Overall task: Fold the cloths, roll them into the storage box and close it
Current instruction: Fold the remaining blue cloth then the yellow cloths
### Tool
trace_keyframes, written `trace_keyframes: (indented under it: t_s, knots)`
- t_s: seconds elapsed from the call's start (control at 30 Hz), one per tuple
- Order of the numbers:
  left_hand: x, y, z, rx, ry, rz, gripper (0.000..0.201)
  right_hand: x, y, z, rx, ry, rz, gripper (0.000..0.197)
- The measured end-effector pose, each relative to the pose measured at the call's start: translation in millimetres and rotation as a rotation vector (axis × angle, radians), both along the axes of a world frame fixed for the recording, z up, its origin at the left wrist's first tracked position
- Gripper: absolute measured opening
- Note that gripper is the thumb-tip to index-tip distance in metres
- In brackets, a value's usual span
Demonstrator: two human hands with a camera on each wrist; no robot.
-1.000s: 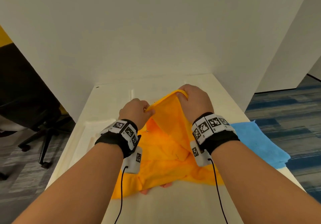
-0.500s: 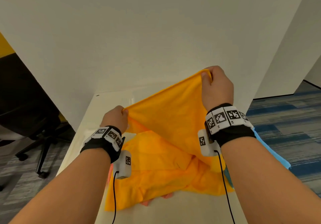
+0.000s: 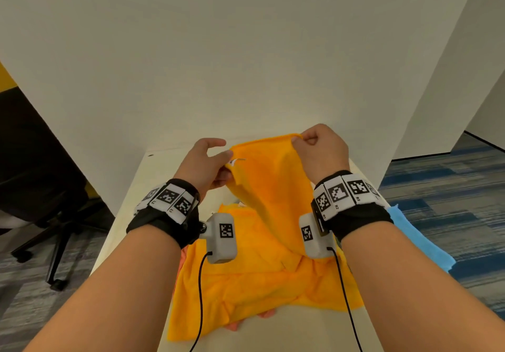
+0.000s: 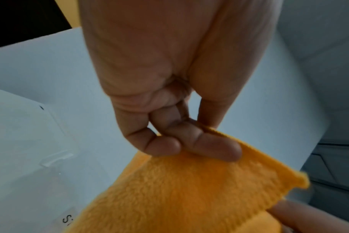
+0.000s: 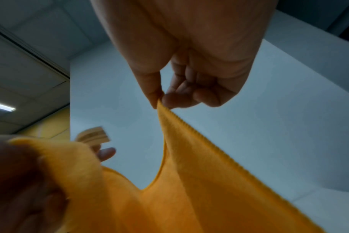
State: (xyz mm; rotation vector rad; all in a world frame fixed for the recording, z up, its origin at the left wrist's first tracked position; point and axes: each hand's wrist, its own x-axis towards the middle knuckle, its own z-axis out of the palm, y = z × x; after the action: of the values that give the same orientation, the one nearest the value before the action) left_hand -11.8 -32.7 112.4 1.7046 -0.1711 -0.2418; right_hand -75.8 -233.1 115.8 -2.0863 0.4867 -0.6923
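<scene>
Black chair (image 3: 41,187) far left, on grey carpet (image 3: 27,283). White bench (image 3: 131,201) in the middle, white walls (image 3: 246,51) behind and beside. Left hand (image 3: 205,165) pinching one top corner of orange cloth (image 3: 273,187), by a small white tag (image 3: 233,162). Right hand (image 3: 319,149) pinching the other top corner between thumb and finger. Cloth held up, lower part heaped on the bench. Bit of pink cloth (image 3: 235,325) peeking from under it. Blue cloth (image 3: 415,242) at the bench's right edge. Blue striped carpet (image 3: 451,187) far right.
</scene>
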Motion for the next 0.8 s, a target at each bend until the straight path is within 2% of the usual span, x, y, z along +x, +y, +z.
trace_keyframes:
  t_s: [0.13, 0.27, 0.5, 0.8]
  knots:
    - [-9.0, -8.0, 8.0, -0.049, 0.031, -0.059, 0.023, 0.7, 18.8, -0.2, 0.004, 0.032, 0.202, 0.009]
    - [-10.5, -6.7, 9.9, -0.121, 0.077, -0.005, 0.021, -3.8, 33.1, 1.6, -0.022, 0.05, 0.371, 0.006]
    - [-14.2, -2.1, 13.7, -0.235, 0.143, 0.027, 0.02, -3.9, 43.0, 0.7, -0.06, 0.051, 0.443, 0.01]
    - [-15.0, 0.0, 15.2, -0.378, 0.186, 0.055, 0.019, -4.2, 51.5, 0.0, -0.044, 0.034, 0.451, 0.021]
